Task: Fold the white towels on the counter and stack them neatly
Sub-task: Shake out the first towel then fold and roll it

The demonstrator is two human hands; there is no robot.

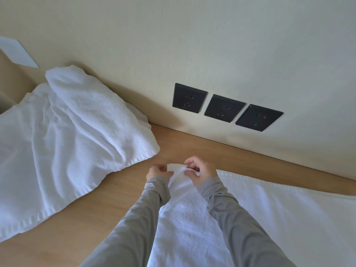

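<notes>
though blurry, l hand (pixel 157 172) + r hand (pixel 202 170) prob. on towel (pixel 185 218)

Hotel-like room: wooden counter (pixel 192 143) against cream wall (pixel 212 45); three black sockets (pixel 224 108); heaped white towels (pixel 67 132)

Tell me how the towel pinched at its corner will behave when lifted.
Probably floppy: the towel creases where the left hand and right hand pinch it. Likely drapes and drags along the counter. Its terry texture suggests little slipping.
</notes>
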